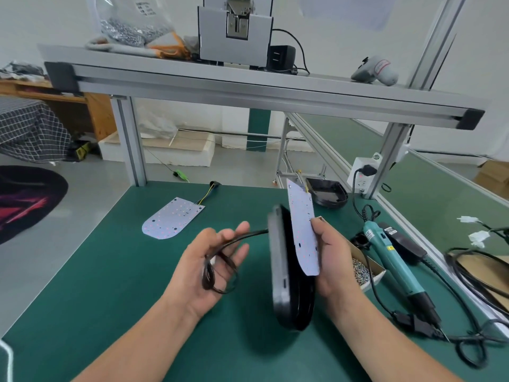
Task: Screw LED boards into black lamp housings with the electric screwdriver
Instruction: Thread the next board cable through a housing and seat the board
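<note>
My right hand (332, 255) grips a black lamp housing (286, 274) held on edge above the green mat, with a white LED board (303, 230) standing against its open side under my thumb. My left hand (212, 260) lies palm up with a coiled black cable (217, 274) from the housing looped over its loosely bent fingers. A second LED board (172, 217) with yellow and black wires lies flat on the mat at the far left. The teal electric screwdriver (394, 263) lies on the mat to the right. Another black housing (327, 193) sits at the back.
A cardboard box of screws (363, 268) sits just right of my right hand. Black cords (468, 343) trail along the right edge near a power socket (360, 172). An aluminium frame shelf (248, 86) spans overhead, carrying a grey machine and a bag of screws.
</note>
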Demonstrator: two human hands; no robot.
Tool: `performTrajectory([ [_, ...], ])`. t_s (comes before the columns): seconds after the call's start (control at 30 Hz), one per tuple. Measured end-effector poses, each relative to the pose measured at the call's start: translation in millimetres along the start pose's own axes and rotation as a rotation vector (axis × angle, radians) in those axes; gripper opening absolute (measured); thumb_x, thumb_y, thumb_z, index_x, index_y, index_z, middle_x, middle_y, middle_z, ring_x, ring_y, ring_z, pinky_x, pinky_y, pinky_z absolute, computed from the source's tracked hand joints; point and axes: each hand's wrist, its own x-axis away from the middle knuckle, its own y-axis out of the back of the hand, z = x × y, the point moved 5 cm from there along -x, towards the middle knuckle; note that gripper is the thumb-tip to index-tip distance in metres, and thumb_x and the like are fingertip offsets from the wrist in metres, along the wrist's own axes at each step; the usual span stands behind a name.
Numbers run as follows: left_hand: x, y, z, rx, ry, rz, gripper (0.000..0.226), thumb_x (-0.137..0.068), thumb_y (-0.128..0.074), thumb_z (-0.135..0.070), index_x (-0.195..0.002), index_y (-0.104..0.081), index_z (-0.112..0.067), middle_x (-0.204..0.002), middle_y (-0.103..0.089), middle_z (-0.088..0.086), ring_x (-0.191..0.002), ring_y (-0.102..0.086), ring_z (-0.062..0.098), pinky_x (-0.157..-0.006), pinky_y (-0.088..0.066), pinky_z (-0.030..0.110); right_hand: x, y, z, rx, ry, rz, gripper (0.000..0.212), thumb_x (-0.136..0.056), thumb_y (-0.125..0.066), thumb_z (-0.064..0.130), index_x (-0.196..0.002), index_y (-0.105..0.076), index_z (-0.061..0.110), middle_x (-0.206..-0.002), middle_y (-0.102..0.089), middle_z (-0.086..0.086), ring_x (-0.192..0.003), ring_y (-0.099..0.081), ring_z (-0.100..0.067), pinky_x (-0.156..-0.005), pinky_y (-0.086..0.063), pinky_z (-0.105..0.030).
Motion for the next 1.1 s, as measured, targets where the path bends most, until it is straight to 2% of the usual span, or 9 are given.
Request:
performTrajectory([
  [0.07, -2, 5, -8, -0.127, -0.075, -0.051, 0.036, -0.097, -0.056, -0.008, -0.063, -0.061, -0.019, -0.083, -0.067, 0.004, -0.091, -0.077, 0.018, -0.067, -0.063, 0.032, -2, 6, 4, -0.008, 0.010, -0.044, 0.037, -0.100, -0.057, 0.027, -0.123, -0.070, 0.001, -0.112, -0.064, -0.020, -0.088, -0.063, -0.034, -0.082, -0.049, -0.043],
  [0.17, -1, -5, -5, -0.434, -0.094, 0.007, 0.010, -0.086, -0.066, -0.027, -0.084, -0.063, -0.018, -0.100, -0.074, 0.012, -0.073, -0.070, 0.023, -0.050, -0.053, 0.031, -3, 9, 10, 0.038, 0.031, -0.035, 0.032, -0.097, -0.060, 0.028, -0.120, -0.066, 0.005, -0.111, -0.054, -0.019, -0.088, -0.056, -0.033, -0.079, -0.046, -0.042],
  [0.3, 5, -16, 23, -0.539, 0.155, 0.123, 0.068, -0.087, -0.064, -0.061, -0.129, -0.064, -0.007, -0.115, -0.075, 0.018, -0.069, -0.061, 0.030, -0.046, -0.042, 0.030, -1, 3, 1, 0.065, 0.002, 0.032, 0.022, -0.099, -0.061, 0.029, -0.111, -0.063, 0.011, -0.109, -0.059, -0.021, -0.094, -0.059, -0.035, -0.092, -0.048, -0.054],
  [0.5, 4, -16, 17, -0.694, 0.144, 0.153, 0.012, -0.084, -0.059, -0.013, -0.085, -0.071, -0.014, -0.067, -0.046, 0.012, -0.049, -0.048, 0.024, -0.047, -0.039, 0.027, -1, 1, 0, 0.126, 0.049, 0.079, 0.022, -0.092, -0.064, 0.026, -0.105, -0.061, 0.008, -0.101, -0.053, -0.022, -0.091, -0.049, -0.037, -0.085, -0.041, -0.047],
  [0.63, 2, -9, 12, -0.854, 0.101, 0.000, 0.042, -0.093, -0.043, -0.007, -0.063, -0.064, -0.027, -0.063, -0.040, 0.006, -0.048, -0.051, 0.026, -0.047, -0.040, 0.027, -4, 4, 4, 0.096, 0.090, 0.117, 0.032, -0.100, -0.056, 0.021, -0.073, -0.072, 0.022, -0.075, -0.066, -0.001, -0.064, -0.065, -0.016, -0.059, -0.053, -0.027],
  [0.73, 3, -5, 17, -0.725, 0.144, -0.098, 0.026, -0.092, -0.044, -0.011, -0.069, -0.055, -0.015, -0.065, -0.048, 0.007, -0.049, -0.053, 0.021, -0.048, -0.040, 0.028, -3, 1, -2, 0.058, 0.095, 0.124, 0.036, -0.102, -0.055, 0.020, -0.074, -0.076, 0.021, -0.075, -0.069, -0.001, -0.062, -0.067, -0.015, -0.056, -0.054, -0.024],
  [0.83, 7, -7, 29, -0.310, 0.251, -0.075, 0.018, -0.080, -0.048, -0.014, -0.068, -0.061, -0.016, -0.074, -0.057, 0.006, -0.060, -0.051, 0.023, -0.058, -0.041, 0.035, -3, 0, -9, 0.064, 0.067, 0.093, 0.030, -0.101, -0.058, 0.021, -0.078, -0.076, 0.018, -0.081, -0.073, -0.006, -0.064, -0.069, -0.019, -0.056, -0.055, -0.027],
  [0.97, 11, -4, 25, -0.064, 0.270, -0.072, 0.017, -0.080, -0.060, -0.025, -0.078, -0.069, -0.010, -0.075, -0.066, 0.011, -0.061, -0.065, 0.029, -0.060, -0.056, 0.033, -4, -2, -16, 0.061, -0.005, 0.122, 0.020, -0.096, -0.061, 0.021, -0.107, -0.066, 0.006, -0.096, -0.070, -0.014, -0.077, -0.069, -0.027, -0.067, -0.057, -0.033],
  [1.1, 5, 4, 8, 0.016, 0.197, -0.115, 0.027, -0.084, -0.061, -0.027, -0.096, -0.075, -0.008, -0.087, -0.072, 0.010, -0.069, -0.066, 0.025, -0.062, -0.056, 0.030, -3, -3, -11, 0.125, 0.015, 0.224, 0.012, -0.087, -0.065, 0.023, -0.091, -0.065, 0.011, -0.087, -0.071, -0.007, -0.071, -0.069, -0.021, -0.062, -0.056, -0.029],
])
